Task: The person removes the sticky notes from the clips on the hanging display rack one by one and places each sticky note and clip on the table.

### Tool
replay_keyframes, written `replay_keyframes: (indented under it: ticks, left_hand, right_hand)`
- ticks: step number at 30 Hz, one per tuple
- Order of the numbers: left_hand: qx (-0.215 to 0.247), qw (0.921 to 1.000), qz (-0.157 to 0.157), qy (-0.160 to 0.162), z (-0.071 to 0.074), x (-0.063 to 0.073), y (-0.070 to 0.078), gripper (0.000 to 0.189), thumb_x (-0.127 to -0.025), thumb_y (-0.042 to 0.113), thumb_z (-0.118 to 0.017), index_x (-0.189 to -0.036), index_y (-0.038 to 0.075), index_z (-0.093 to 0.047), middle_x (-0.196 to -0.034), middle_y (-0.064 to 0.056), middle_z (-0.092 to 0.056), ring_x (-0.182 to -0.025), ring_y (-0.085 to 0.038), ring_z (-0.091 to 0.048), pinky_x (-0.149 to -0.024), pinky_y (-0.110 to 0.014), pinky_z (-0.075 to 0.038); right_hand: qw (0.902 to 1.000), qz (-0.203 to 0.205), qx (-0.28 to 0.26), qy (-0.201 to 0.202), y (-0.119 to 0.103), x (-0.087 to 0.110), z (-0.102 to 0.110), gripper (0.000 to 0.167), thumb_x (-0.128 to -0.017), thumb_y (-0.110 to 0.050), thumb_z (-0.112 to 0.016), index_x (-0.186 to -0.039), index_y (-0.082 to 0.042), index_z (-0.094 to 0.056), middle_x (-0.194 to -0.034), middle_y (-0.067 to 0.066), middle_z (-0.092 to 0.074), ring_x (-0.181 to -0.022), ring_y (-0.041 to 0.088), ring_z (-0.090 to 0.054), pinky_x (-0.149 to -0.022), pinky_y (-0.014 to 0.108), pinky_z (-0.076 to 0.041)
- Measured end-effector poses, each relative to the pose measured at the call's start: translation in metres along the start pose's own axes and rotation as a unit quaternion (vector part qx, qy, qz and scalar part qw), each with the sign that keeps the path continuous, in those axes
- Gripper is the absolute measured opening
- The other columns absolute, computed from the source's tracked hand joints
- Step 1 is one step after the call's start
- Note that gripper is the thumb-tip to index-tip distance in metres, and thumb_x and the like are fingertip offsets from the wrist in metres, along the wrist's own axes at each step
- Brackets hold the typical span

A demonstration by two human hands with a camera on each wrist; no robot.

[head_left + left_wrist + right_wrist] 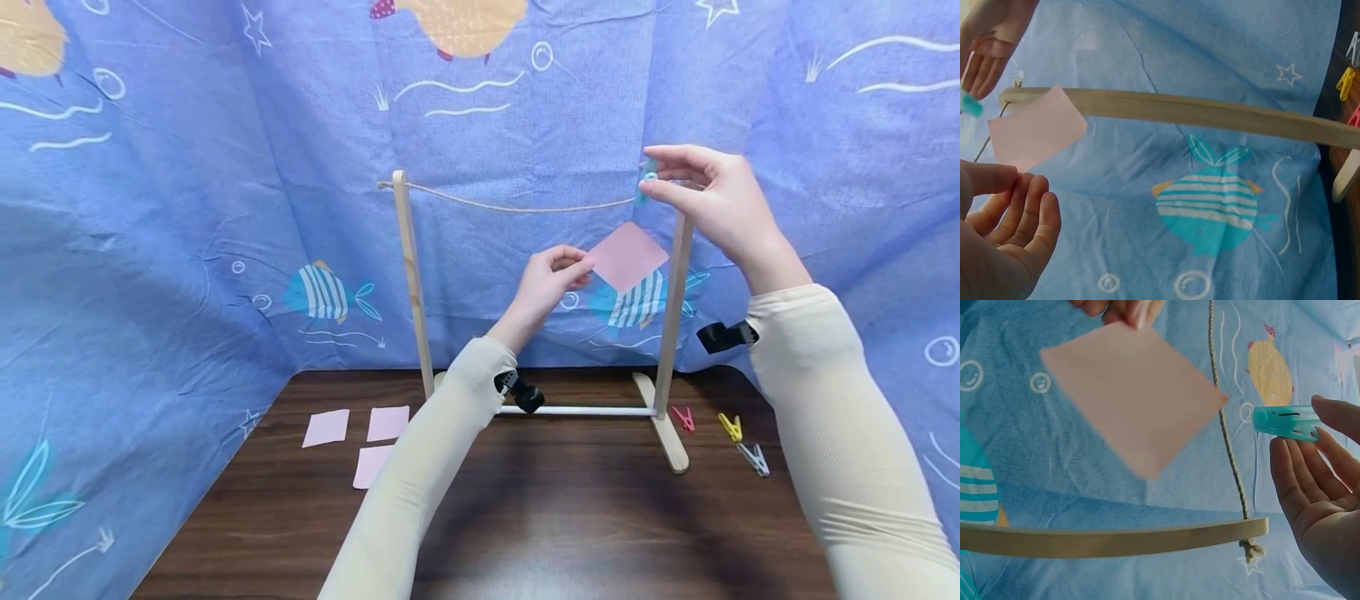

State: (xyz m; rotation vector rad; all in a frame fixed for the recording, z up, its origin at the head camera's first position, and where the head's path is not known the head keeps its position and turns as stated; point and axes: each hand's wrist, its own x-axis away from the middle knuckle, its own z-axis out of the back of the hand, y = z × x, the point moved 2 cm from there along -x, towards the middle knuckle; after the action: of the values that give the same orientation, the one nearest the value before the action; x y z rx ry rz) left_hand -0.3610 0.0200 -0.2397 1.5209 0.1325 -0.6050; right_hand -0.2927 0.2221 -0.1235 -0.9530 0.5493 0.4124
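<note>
My left hand (551,279) pinches one corner of a pink square of paper (628,257), which hangs in the air below the string (517,208) near the right post. In the left wrist view the thumb and forefinger grip its lower corner. Higher up, beside the right end of the string, my right hand (723,196) holds a teal clothespin (1285,422) between thumb and fingers. The right wrist view shows the clothespin apart from both paper and string. Two wooden posts (414,283) carry the string, knotted at the post top.
Several pink squares (326,427) lie at the left of the dark wooden table (540,517). Right of the stand's foot (667,442) lie a red clothespin (683,418), a yellow clothespin (731,427) and a grey clothespin (753,459). A white bar (577,411) joins the posts low down.
</note>
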Motion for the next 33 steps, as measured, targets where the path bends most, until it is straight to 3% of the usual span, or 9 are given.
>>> replay_keyframes:
  ticks: [7,11,14,21,27,33]
  left_hand:
    - [0.000,0.9996,-0.028,0.008,0.027,0.011,0.005,0.022,-0.097,0.012,-0.069,-0.112,-0.004,-0.068,-0.108,-0.026,-0.068,-0.094,-0.035,-0.069,-0.086,-0.039,-0.059]
    - [0.001,0.9987,-0.041,0.029,0.048,0.019,0.012,0.020,-0.097,0.009,-0.069,-0.110,-0.006,-0.068,-0.103,-0.023,-0.070,-0.089,-0.033,-0.070,-0.082,-0.035,-0.060]
    - [0.001,0.9977,-0.048,0.048,0.067,0.026,0.018,0.018,-0.096,0.007,-0.069,-0.107,-0.007,-0.067,-0.100,-0.022,-0.071,-0.081,-0.025,-0.071,-0.080,-0.033,-0.060]
    - [-0.017,0.9945,-0.048,0.092,0.116,0.048,0.032,0.016,-0.096,0.006,-0.069,-0.106,-0.006,-0.067,-0.090,-0.003,-0.071,-0.074,-0.014,-0.068,-0.079,-0.033,-0.060]
    - [-0.061,0.9886,-0.059,0.124,0.160,0.077,0.046,0.015,-0.096,0.009,-0.069,-0.106,-0.002,-0.068,-0.092,-0.003,-0.072,-0.072,-0.012,-0.065,-0.072,-0.027,-0.058]
    - [-0.045,0.9801,-0.087,0.173,0.205,0.108,0.052,0.005,-0.093,0.005,-0.072,-0.097,0.007,-0.071,-0.090,-0.004,-0.073,-0.075,-0.012,-0.067,-0.069,-0.022,-0.058]
  right_hand:
    - [0.9995,-0.010,-0.021,0.022,0.015,0.009,0.009,0.044,-0.092,-0.029,-0.077,-0.134,-0.026,-0.067,-0.110,-0.009,-0.067,-0.104,0.002,-0.061,-0.081,0.013,-0.043]
    - [0.9990,-0.017,-0.024,0.034,0.024,0.016,0.016,0.043,-0.092,-0.028,-0.076,-0.134,-0.026,-0.067,-0.111,-0.012,-0.066,-0.104,0.000,-0.061,-0.081,0.011,-0.043]
    - [0.9986,-0.018,-0.029,0.041,0.029,0.021,0.021,0.044,-0.092,-0.026,-0.076,-0.135,-0.024,-0.066,-0.113,-0.012,-0.066,-0.104,-0.001,-0.060,-0.079,0.010,-0.044]
    - [0.9974,-0.028,-0.024,0.063,0.041,0.037,0.031,0.044,-0.092,-0.025,-0.076,-0.135,-0.022,-0.067,-0.106,-0.016,-0.067,-0.099,-0.003,-0.062,-0.074,0.011,-0.042]
    - [0.9902,-0.017,-0.046,0.131,0.048,0.049,0.040,0.041,-0.090,-0.019,-0.078,-0.131,-0.018,-0.070,-0.101,-0.015,-0.070,-0.097,-0.001,-0.063,-0.081,0.007,-0.044]
    - [0.9783,-0.029,-0.030,0.203,0.051,0.062,0.051,0.040,-0.088,-0.018,-0.080,-0.127,-0.017,-0.072,-0.093,-0.018,-0.067,-0.087,-0.003,-0.063,-0.078,0.007,-0.044]
